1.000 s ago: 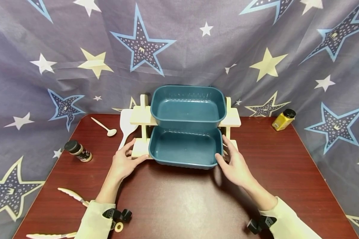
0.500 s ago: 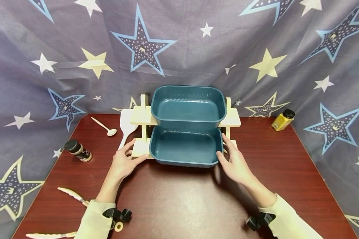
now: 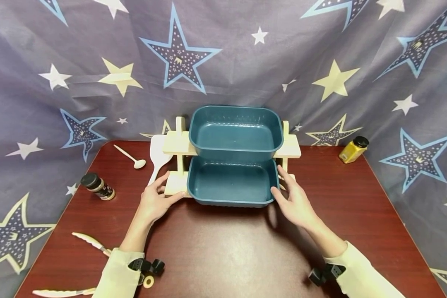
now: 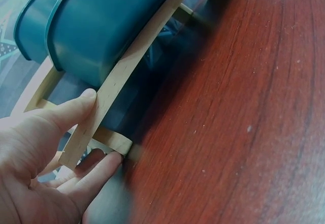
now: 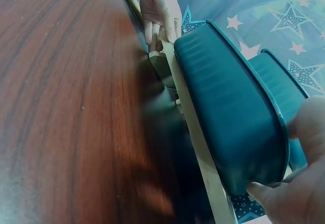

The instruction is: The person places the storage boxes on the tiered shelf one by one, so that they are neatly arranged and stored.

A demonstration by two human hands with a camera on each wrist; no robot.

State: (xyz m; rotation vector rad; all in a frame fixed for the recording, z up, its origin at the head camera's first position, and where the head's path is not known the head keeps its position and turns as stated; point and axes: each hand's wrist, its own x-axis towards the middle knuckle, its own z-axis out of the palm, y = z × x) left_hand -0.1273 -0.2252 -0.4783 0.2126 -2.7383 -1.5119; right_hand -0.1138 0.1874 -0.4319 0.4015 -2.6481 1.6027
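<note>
Two teal plastic bins stand on a pale two-tier wooden rack (image 3: 176,183): an upper bin (image 3: 236,136) and a lower bin (image 3: 232,184) whose front reaches a little past its shelf. At the rack's left end, my left hand (image 3: 154,203) grips the lower shelf. Its thumb lies on the front slat (image 4: 109,94) while other fingers reach under beside the rack's foot. My right hand (image 3: 294,205) touches the lower bin's right end, thumb at the front corner, fingers along the side and fairly straight. The right wrist view shows fingertips right at the bin's rim and lower wall.
A white spatula (image 3: 158,155) lies left of the rack, with a small white spoon (image 3: 132,158) beyond it. A black-capped spice jar (image 3: 98,187) and white-handled utensils (image 3: 89,240) are further left. A yellow bottle (image 3: 353,150) lies back right, before the star-patterned cloth (image 3: 231,62).
The lower bin's front right corner has shifted slightly back, so its front edge sits straighter on the shelf. My right hand has moved with it; the left keeps its grip on the rack.
</note>
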